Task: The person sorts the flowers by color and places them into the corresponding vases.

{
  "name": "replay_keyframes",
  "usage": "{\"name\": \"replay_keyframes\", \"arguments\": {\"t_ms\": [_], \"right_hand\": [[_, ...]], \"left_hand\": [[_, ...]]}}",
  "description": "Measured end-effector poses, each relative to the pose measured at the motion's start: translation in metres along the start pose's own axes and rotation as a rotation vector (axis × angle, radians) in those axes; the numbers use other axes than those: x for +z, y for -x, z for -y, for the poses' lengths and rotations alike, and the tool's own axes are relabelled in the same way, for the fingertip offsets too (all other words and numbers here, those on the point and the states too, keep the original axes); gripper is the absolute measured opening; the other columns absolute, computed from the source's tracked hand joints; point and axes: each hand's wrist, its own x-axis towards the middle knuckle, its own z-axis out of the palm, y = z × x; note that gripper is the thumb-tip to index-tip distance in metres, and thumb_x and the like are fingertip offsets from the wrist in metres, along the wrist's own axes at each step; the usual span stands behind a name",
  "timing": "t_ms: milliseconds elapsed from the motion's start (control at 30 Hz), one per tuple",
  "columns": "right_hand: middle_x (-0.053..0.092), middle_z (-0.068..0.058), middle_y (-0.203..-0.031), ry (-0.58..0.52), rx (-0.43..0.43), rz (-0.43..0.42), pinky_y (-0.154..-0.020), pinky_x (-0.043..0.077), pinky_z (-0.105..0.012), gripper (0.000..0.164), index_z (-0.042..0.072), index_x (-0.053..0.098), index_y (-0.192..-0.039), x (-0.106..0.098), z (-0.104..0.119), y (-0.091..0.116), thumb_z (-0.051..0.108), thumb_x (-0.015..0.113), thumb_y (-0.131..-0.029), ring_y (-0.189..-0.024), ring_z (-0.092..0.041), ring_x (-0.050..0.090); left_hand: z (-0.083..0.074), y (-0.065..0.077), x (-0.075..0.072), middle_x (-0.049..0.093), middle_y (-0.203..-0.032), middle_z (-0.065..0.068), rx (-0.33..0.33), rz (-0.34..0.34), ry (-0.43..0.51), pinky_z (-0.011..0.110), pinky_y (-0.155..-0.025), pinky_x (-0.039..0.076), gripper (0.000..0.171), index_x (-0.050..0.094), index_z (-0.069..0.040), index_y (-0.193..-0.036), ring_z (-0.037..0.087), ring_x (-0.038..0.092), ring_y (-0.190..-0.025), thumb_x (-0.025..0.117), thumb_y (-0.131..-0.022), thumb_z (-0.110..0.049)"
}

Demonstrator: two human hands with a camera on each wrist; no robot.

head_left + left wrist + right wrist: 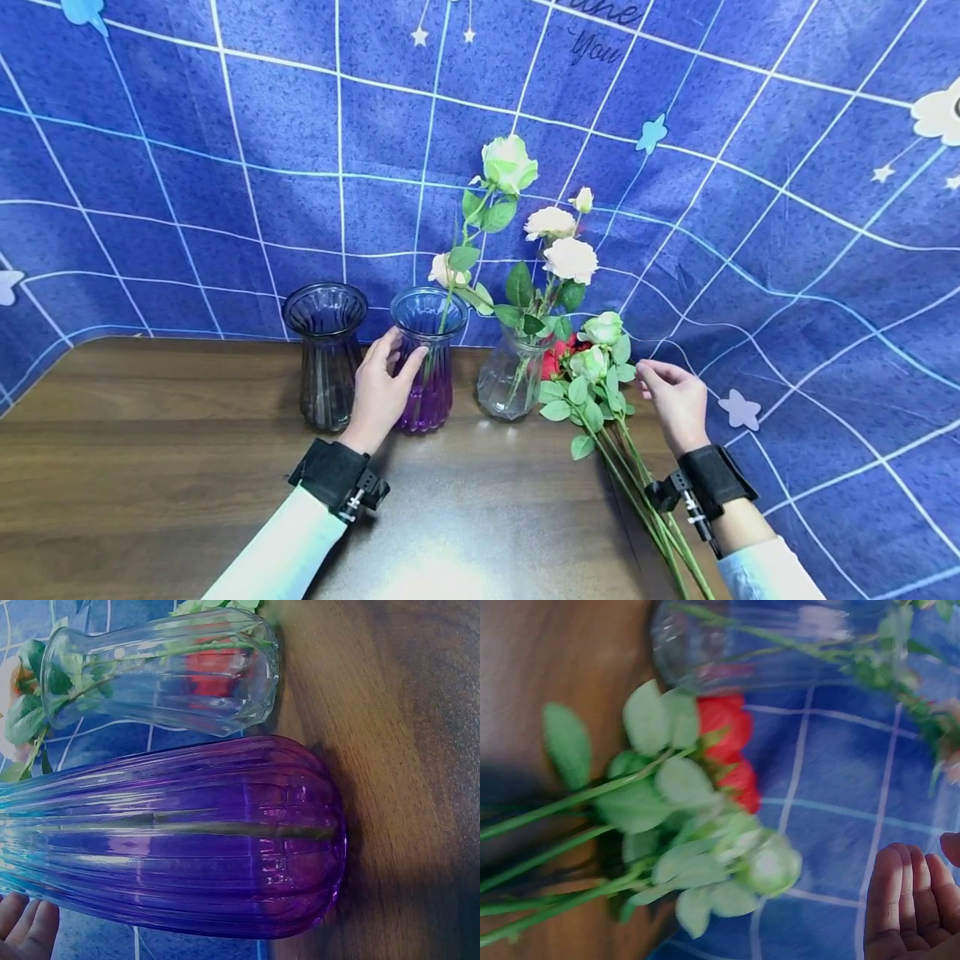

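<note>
A vase shading from blue to purple (427,396) stands upright with one long-stemmed pale green rose (508,165) in it; the stem shows through the glass. My left hand (382,387) holds this vase at its left side near the neck, thumb across the front; its fingertips show at the vase's edge in the left wrist view. My right hand (675,400) is raised at the right with fingers loosely bent and nothing in them. Beside it lie green roses (600,329) and red flowers (553,358), their stems pointing toward me.
A dark grey glass vase (327,375) stands left of the purple one. To the right is a clear glass vase (510,383) holding cream flowers (572,260). Behind the brown wooden table (187,467) hangs a blue gridded cloth (262,167).
</note>
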Motion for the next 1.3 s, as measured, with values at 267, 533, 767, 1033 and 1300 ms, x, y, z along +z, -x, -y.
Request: {"name": "replay_keyframes", "arguments": {"t_ms": [267,533,767,1033,1300], "right_hand": [[0.055,0.027,-0.053,0.098,0.072,-0.004,-0.052,0.051,-0.012,0.03,-0.01,0.063,-0.109,-0.013,-0.044,0.001,0.012,0.061,-0.088,-0.051,0.007,0.055],[0.064,0.006,-0.065,0.22,0.112,0.065,-0.053,0.052,-0.015,0.031,-0.012,0.062,-0.108,-0.023,-0.081,0.004,0.012,0.059,-0.09,-0.056,-0.001,0.058],[0.069,-0.006,-0.071,0.412,0.109,0.116,-0.05,0.048,-0.016,0.032,-0.009,0.065,-0.105,-0.027,-0.1,0.002,0.017,0.061,-0.088,-0.056,-0.004,0.058],[0.066,-0.005,-0.068,0.54,0.101,0.182,-0.052,0.044,-0.021,0.03,-0.008,0.066,-0.1,-0.021,-0.11,0.003,0.018,0.062,-0.085,-0.057,-0.007,0.054],[0.07,-0.022,-0.09,0.677,-0.026,0.228,-0.065,0.046,-0.031,0.025,-0.008,0.069,-0.092,-0.014,-0.116,0.003,0.014,0.063,-0.083,-0.08,-0.031,0.062]], "left_hand": [[0.002,0.001,0.0,0.058,-0.12,0.021,-0.01,0.007,-0.015,0.043,-0.098,0.048,0.052,0.051,0.001,-0.129,0.032,0.056,-0.113,0.067,-0.087,-0.025],[0.0,0.001,0.0,0.058,-0.119,0.021,-0.004,0.003,-0.02,0.042,-0.097,0.049,0.05,0.052,0.001,-0.128,0.031,0.056,-0.113,0.066,-0.088,-0.026],[0.0,0.0,0.0,0.057,-0.121,0.02,-0.009,0.008,-0.014,0.041,-0.098,0.048,0.052,0.051,0.001,-0.129,0.031,0.055,-0.115,0.066,-0.088,-0.027],[0.0,0.0,0.0,0.058,-0.121,0.02,-0.006,0.011,-0.007,0.041,-0.098,0.048,0.052,0.051,0.002,-0.128,0.031,0.055,-0.114,0.066,-0.088,-0.027],[0.002,0.0,-0.001,0.058,-0.12,0.02,-0.001,0.011,-0.018,0.041,-0.098,0.048,0.052,0.051,0.001,-0.129,0.03,0.056,-0.114,0.066,-0.088,-0.028]]}}
